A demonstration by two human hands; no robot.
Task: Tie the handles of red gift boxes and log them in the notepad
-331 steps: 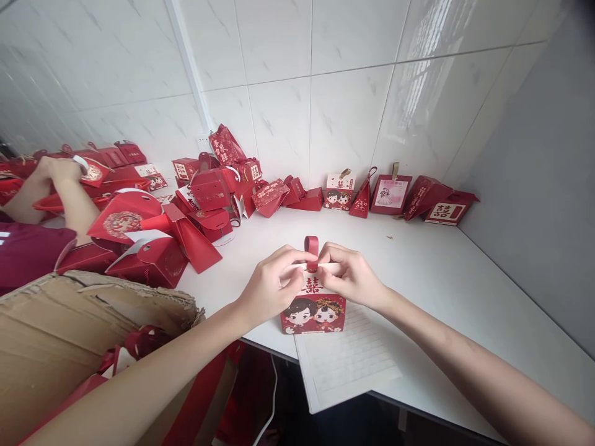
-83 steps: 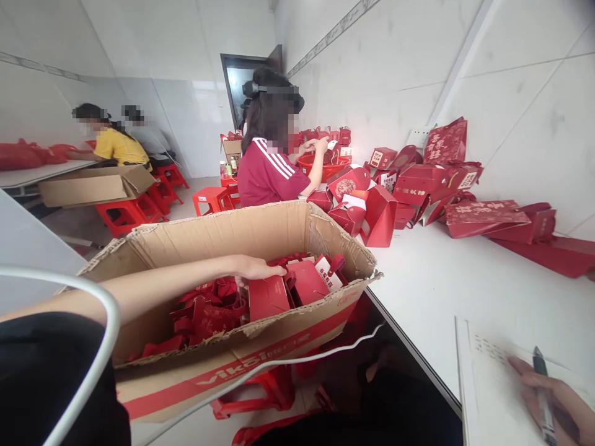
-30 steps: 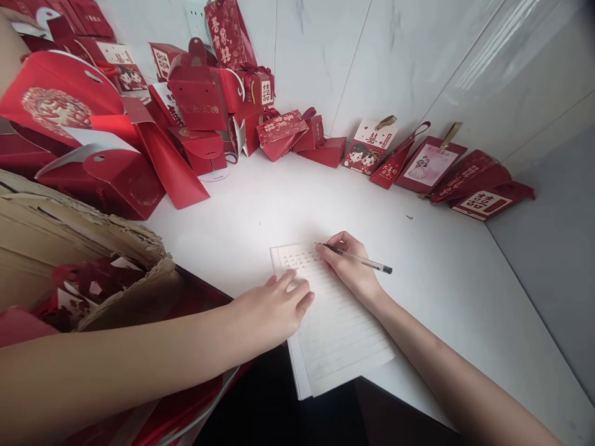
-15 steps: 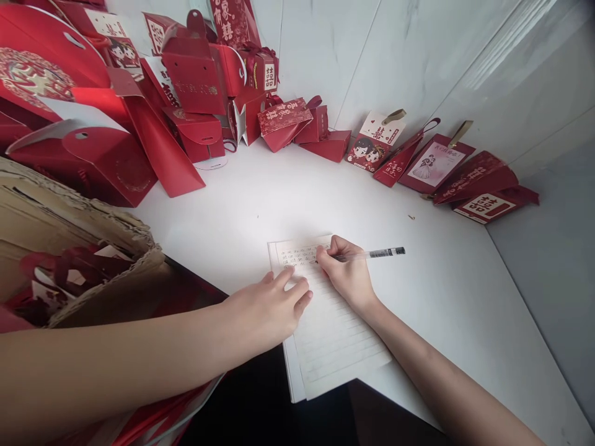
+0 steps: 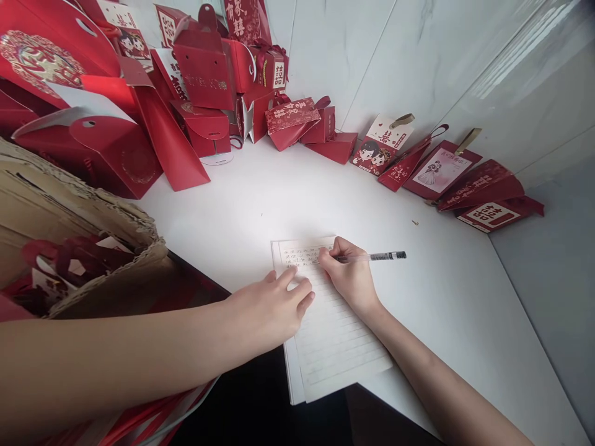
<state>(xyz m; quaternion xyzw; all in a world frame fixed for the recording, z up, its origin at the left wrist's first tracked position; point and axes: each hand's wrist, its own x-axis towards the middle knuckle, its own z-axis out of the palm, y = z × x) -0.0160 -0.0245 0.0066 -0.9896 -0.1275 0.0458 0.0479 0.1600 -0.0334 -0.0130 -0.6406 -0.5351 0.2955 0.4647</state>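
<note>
A lined notebook (image 5: 341, 347) lies at the front edge of the white table, its lower part sticking out past the edge. Several rows of small handwriting run across the top of its page. My right hand (image 5: 351, 272) is closed around a clear pen (image 5: 383, 256) with a dark end; the hand hides most of the pen's front part, and its tip is down at the written rows. My left hand (image 5: 279, 303) rests on the left side of the page, fingers spread and slightly bent, holding nothing.
Red gift boxes (image 5: 204, 68) are piled at the back left, and more red boxes (image 5: 439, 170) line the wall at the right. A torn cardboard box (image 5: 79, 204) with red items stands at the left. A tiny gold-coloured piece (image 5: 415, 223) lies on the white table (image 5: 223, 217).
The right hand has moved slightly along the written row, with a bit more writing by the pen tip. The left hand stays on the page. The whole view has shifted a little.
</note>
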